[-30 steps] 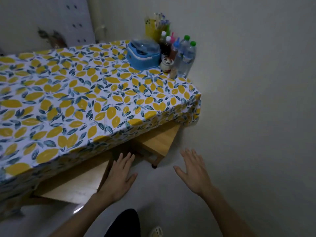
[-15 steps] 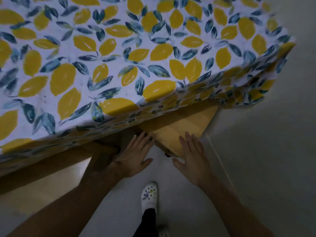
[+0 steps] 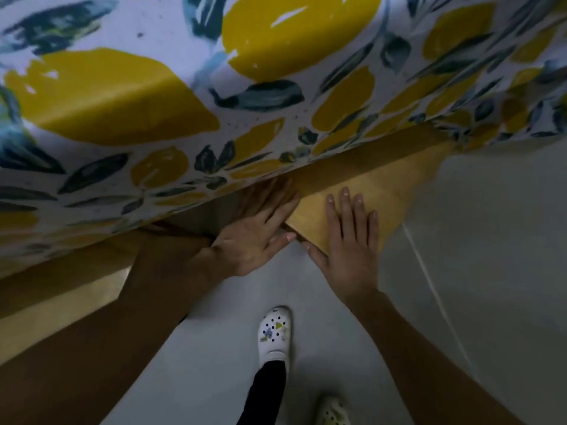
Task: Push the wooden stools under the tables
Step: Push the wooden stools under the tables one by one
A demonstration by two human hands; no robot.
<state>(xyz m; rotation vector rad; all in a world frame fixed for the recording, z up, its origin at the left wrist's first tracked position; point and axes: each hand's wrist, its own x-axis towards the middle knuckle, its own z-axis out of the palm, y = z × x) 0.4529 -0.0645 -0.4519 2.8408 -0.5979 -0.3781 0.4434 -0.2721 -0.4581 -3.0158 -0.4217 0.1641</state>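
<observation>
Head view: a person is pressing both flat, spread palms, left hand [image 3: 254, 237] and right hand [image 3: 346, 240], on the wooden stool [image 3: 377, 185], half under the cloth-draped surface [image 3: 153, 102]; rigid, fairly heavy, best pushed at its near edge.

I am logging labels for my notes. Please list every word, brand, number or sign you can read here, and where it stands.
None can be read. The tablecloth bears only leaves, the stool is plain wood, and the shoe has charms without letters.
</observation>
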